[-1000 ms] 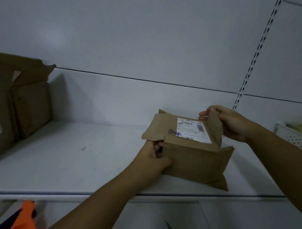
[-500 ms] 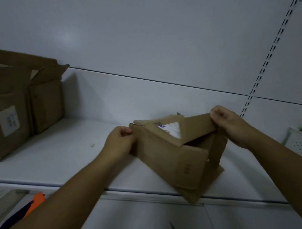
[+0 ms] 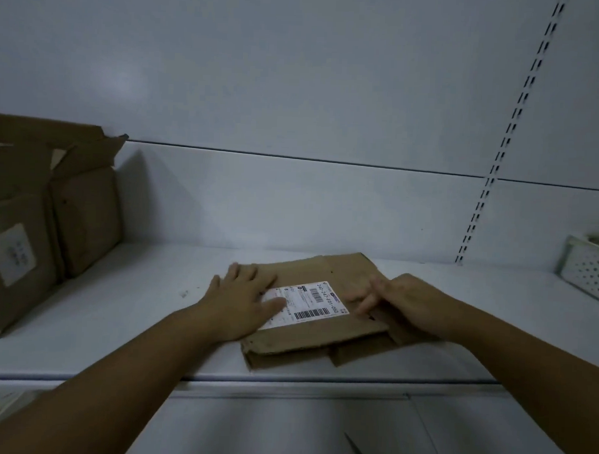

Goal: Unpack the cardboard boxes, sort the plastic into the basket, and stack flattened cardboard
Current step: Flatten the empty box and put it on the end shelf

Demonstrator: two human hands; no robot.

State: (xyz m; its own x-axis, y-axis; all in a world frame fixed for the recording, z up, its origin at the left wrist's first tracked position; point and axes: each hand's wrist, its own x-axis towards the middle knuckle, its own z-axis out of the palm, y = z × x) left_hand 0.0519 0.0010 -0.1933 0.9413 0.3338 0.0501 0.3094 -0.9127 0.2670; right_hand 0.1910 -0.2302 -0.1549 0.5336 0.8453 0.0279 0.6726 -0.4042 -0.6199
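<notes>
Two forearms come in from the bottom of the frame, one from lower left, one from lower right, both reaching over the front lip of a white shelf. Left hand at centre frame: no grip on anything, fingers straight and spread wide, palm down on the left part of the flattened cardboard box. Right hand just right of centre: grip also wide, fingers stretched out toward the left and laid on the cardboard's right part; fingertips are motion-blurred, so exact contact can't be told. The flattened cardboard box lies flat on the shelf at centre frame, near the front edge, with loose flaps sticking out at its lower edge and lower right. A white shipping label with barcodes faces up between the two hands; the left thumb touches its left end. Further back at the left edge of the frame, cardboard boxes stand on the same shelf, top flaps raised, the nearest one with a pale sticker. At the right edge, mid-height, a white perforated basket sits on the shelf, well apart from the hands; contents too dim to tell. Behind everything, the grey back panel, with a slotted strip running up the upper right.
</notes>
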